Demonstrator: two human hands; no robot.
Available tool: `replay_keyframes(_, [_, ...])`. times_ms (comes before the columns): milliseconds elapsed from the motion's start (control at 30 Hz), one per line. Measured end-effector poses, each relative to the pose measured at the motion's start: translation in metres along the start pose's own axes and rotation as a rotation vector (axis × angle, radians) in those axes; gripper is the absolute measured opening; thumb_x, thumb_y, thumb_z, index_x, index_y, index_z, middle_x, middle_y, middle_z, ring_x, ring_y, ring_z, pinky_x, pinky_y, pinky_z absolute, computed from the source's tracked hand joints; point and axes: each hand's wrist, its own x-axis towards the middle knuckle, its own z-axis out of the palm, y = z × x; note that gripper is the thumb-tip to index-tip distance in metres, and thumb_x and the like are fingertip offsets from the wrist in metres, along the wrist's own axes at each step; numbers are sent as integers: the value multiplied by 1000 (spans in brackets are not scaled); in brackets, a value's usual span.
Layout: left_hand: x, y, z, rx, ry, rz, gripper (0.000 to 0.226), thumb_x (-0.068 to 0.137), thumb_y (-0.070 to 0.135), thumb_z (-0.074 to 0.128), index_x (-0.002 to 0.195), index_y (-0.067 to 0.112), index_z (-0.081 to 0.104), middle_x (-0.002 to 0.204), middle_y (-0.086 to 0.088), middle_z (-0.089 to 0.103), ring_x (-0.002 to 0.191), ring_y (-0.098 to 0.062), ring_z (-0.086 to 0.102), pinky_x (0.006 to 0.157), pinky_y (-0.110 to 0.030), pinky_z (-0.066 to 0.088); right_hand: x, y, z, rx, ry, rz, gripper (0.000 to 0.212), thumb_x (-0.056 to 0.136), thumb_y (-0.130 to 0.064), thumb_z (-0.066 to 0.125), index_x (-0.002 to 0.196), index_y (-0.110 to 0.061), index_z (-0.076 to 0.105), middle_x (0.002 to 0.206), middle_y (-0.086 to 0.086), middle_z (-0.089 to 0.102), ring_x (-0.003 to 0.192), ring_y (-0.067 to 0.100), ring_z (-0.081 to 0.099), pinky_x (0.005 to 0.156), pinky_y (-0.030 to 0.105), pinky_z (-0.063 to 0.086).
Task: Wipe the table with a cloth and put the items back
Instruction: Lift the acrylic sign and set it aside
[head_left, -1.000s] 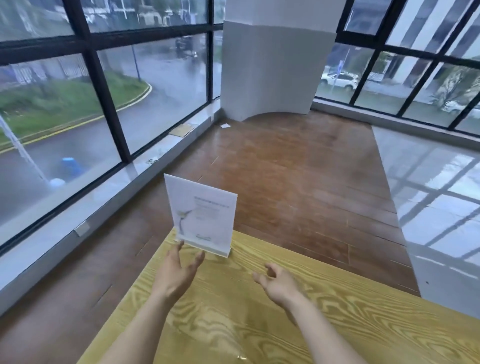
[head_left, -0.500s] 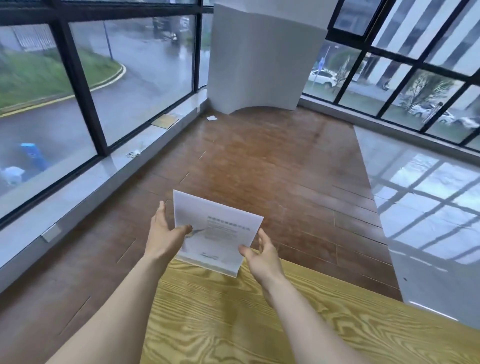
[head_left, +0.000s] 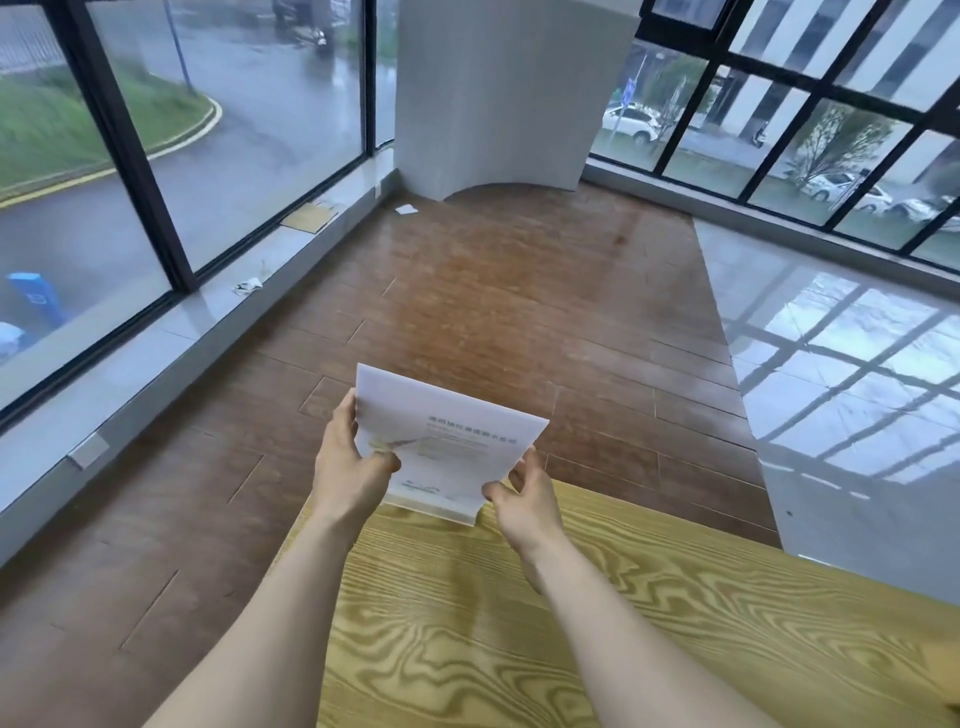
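A white card sign in a clear stand (head_left: 447, 441) is tilted back at the far corner of the yellow wood-grain table (head_left: 519, 623). My left hand (head_left: 348, 462) grips its left edge, thumb over the printed face. My right hand (head_left: 524, 499) pinches its lower right corner. The stand's base hovers at the table's far edge; I cannot tell whether it touches the wood. No cloth is in view.
Beyond the table lies a brown plank floor (head_left: 493, 312) and grey glossy tile (head_left: 857, 364) to the right. Tall windows line the left and back, with a sill (head_left: 156, 338) holding scraps. A white curved pillar (head_left: 498, 93) stands at the far corner.
Both hands went from open near the upright sign to gripping it. The sign now leans back and sits slightly higher and farther right in my hands.
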Motion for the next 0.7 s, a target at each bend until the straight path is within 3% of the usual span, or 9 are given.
replay_keyframes(200, [-59,-1,61,37,-58,71,91,75,-6,62,151,38,39,148,10,50,141,-11,45,112,-49,44,-24,43,-75,22,95,-19,78,81,-8,56,154,-21,33,145,-1,57,140,14,48,110,44,47])
replay_keyframes(333, [-112,1,122,89,-117,98,89,76,-5,62,149,42,42,145,11,56,137,-11,49,108,-49,48,-57,70,-151,56,203,11,68,82,7,51,141,-26,47,126,-7,66,114,12,63,79,26,51])
replay_keyframes(400, [-143,2,158,105,-166,118,88,75,-5,60,147,43,44,142,12,59,135,-10,52,106,-49,49,-72,88,-192,65,279,25,62,82,7,50,132,-29,52,116,-9,68,105,15,67,72,26,51])
replay_keyframes(500, [-198,1,222,142,-267,137,85,76,-5,59,144,46,47,136,17,61,133,-10,55,103,-48,51,-100,124,-268,91,394,69,60,82,2,52,134,-28,54,120,-5,71,98,19,66,76,30,51])
replay_keyframes(633, [-274,-6,312,222,-359,158,75,70,8,60,129,55,54,128,15,68,127,-12,61,99,-46,54,-136,186,-371,123,533,148,55,84,-8,57,137,-23,53,125,-2,70,106,24,67,85,35,56])
replay_keyframes(700, [-315,-14,359,227,-421,197,73,75,1,59,134,44,58,124,12,69,127,-14,62,98,-40,52,-156,217,-424,130,582,209,43,89,-12,56,131,-19,51,106,-2,62,93,26,62,77,33,49])
